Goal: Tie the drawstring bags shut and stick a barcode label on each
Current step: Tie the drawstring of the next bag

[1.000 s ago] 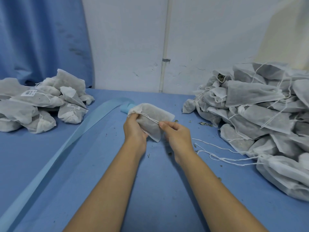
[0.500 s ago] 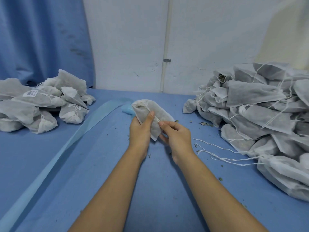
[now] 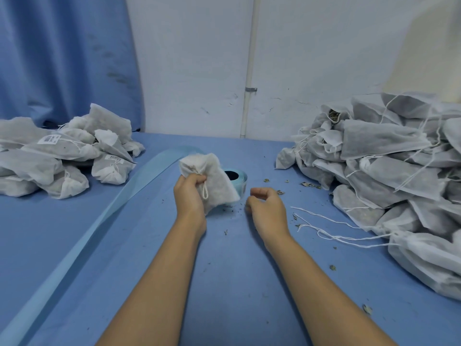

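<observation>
A white drawstring bag point(image 3: 217, 181) is held tilted above the middle of the blue table point(image 3: 224, 283). My left hand point(image 3: 188, 196) grips it near its gathered neck, and a short loop of string hangs beside my fingers. My right hand point(image 3: 267, 208) hovers a little to the right of the bag with its fingers loosely curled, holding nothing. Behind the bag stands a light blue label roll point(image 3: 237, 177), partly hidden by it. Its blue backing strip point(image 3: 99, 231) runs diagonally toward the near left edge.
A pile of tied, labelled bags point(image 3: 64, 158) lies at the left. A larger heap of bags point(image 3: 389, 176) with loose strings point(image 3: 331, 228) fills the right side. Dried herb crumbs point(image 3: 309, 185) dot the table. A white wall and blue curtain stand behind.
My right hand has let go of the bag and moved right. My left hand has shifted its grip to the bag's neck and turned the bag, uncovering the label roll behind.
</observation>
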A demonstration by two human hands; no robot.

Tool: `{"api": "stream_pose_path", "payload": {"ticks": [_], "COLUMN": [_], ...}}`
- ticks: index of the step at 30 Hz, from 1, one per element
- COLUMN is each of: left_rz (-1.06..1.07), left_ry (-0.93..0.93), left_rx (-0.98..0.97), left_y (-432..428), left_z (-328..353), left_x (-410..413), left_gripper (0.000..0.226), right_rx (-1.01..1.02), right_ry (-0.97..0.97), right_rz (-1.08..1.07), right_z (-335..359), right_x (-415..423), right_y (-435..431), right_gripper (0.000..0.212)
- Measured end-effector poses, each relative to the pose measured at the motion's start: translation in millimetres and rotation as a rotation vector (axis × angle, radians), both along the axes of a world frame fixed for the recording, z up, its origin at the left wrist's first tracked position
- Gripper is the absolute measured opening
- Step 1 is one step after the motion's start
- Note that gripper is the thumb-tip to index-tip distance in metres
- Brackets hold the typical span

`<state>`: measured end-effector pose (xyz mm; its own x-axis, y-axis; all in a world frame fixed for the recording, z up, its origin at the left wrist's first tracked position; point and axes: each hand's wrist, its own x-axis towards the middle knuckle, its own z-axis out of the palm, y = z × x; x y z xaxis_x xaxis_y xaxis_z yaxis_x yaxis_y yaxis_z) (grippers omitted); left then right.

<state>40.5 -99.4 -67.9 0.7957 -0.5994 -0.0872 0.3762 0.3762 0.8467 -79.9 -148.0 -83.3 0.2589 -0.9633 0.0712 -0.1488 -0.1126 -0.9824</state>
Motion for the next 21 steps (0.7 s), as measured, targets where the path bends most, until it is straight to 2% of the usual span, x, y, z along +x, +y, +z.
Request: {"api": "stream_pose_path", "payload": {"ticks": [3, 6, 9, 12, 16, 21], "left_rz": [0.035, -0.044, -0.117, -0.066, 0.037, 0.121], "left_ry": [-0.182, -0.421, -0.764, -1.068, -1.269, -1.366], "left_rx": [0.11, 0.206, 0.327, 0.547, 0.659, 0.746], "left_y": [2.6, 4.4, 4.5, 2.5, 4.2, 7.1], "left_z": [-3.4, -7.9, -13.0, -18.0, -16.7, -13.7], "left_x": [-1.6, -7.7, -13.0, -11.9, -18.1, -24.4], "left_gripper": [0.02, 0.019, 0.023, 0.037, 0.031, 0.016], "right_rx": [-0.076, -0.098, -0.07, -0.052, -0.043, -0.045], "right_ry": [0.142, 0.213, 0.174, 0.124, 0.099, 0.052], "right_rz": [0.069, 0.138, 0.203, 0.239, 0.24, 0.219], "right_z": [-0.4, -1.2, -2.2, -1.8, -1.9, -1.1], "right_x": [0.4, -0.1, 0.6, 2.3, 3.2, 3.6], "right_y": [1.5, 0.9, 1.2, 1.5, 2.0, 3.0], "right_gripper": [0.043, 0.053, 0.057, 0.062, 0.06, 0.053]}}
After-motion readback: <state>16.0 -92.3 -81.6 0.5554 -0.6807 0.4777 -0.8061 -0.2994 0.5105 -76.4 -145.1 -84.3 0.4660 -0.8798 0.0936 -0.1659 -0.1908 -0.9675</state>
